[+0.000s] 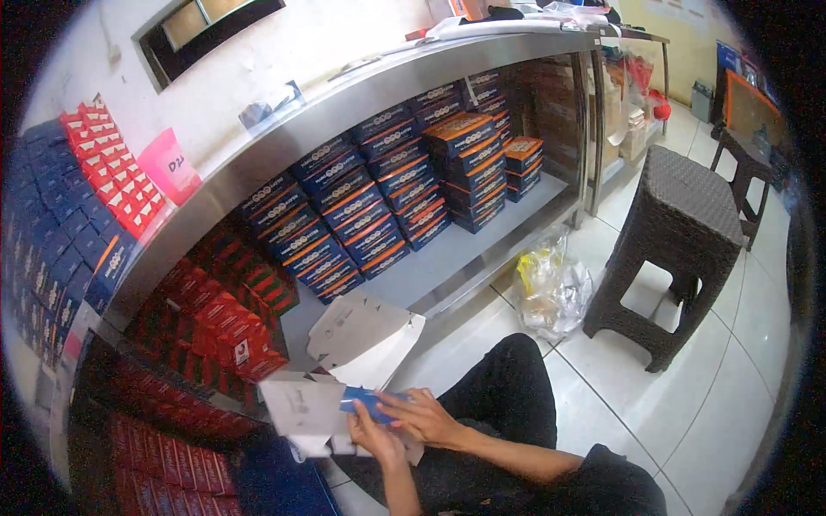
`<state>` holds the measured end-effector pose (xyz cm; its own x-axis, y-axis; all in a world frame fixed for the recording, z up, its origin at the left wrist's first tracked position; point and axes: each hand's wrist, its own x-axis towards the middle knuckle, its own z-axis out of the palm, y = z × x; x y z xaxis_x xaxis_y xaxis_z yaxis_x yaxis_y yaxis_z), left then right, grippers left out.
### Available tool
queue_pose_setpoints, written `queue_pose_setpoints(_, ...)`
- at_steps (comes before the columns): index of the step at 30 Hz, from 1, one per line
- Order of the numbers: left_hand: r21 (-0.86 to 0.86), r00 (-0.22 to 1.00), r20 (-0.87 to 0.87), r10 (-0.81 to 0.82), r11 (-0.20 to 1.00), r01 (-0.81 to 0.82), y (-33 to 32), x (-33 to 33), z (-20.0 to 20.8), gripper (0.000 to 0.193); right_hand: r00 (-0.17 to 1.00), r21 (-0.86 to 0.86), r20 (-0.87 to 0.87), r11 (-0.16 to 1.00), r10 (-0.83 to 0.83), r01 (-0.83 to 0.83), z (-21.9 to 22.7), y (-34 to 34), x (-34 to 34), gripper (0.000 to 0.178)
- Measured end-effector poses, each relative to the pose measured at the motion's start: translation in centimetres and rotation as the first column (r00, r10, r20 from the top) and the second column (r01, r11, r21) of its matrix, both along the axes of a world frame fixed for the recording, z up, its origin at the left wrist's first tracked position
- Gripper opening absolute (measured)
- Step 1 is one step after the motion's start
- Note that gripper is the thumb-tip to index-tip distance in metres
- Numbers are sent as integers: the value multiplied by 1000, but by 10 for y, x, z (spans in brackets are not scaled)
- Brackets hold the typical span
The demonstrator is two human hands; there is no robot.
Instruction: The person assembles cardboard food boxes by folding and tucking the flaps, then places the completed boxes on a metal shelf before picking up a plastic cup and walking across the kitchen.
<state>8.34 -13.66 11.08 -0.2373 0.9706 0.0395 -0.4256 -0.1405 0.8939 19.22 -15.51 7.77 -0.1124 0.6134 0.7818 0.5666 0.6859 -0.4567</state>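
Observation:
Over my lap, both hands work at a small blue carton-like piece (365,398); its exact kind is hard to make out. My left hand (376,437) grips its lower edge, with the thumb up against it. From the right, my right hand (428,420) is closed over the piece's right end, fingertips pressed on it. Just left of the hands, a whitish printed cardboard sheet (301,406) with flaps touches the blue piece. Another pale, unfolded cardboard sheet (366,340) lies beyond, close to the shelf edge.
Blue-and-orange boxes (353,206) are stacked on the metal shelf (439,297) ahead. Red boxes (219,322) fill the left side, and more blue boxes (60,232) stand above. A clear plastic bag (555,297) rests on the tiled floor, beside a dark woven-pattern stool (675,224).

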Motion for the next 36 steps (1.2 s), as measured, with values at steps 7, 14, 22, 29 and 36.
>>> queue_pose_setpoints(7, -1, 994, 109, 31, 1000, -32, -11, 10, -1, 23, 999, -59, 34, 998, 30, -28, 4, -1, 11, 48)
queue_pose_setpoints(14, -12, 993, 118, -3, 1000, 4, -22, 26, -15, 21, 980, -262, -19, 947, -196, 184, 7, 1, -1, 46)
queue_pose_setpoints(22, -139, 992, 126, 4, 990, 14, -15, 17, -36, 18, 986, -232, 110, 962, -124, 146, 10, 2, -8, 36)
queue_pose_setpoints(29, 53, 956, 227, -186, 982, 179, 9, -38, -8, 42, 971, -238, 234, 965, -56, 113, 41, 9, 6, 51)
queue_pose_setpoints(36, 36, 946, -242, -216, 972, 231, 21, -53, -18, 32, 949, -28, 266, 983, -168, 182, 86, 8, 32, 40)
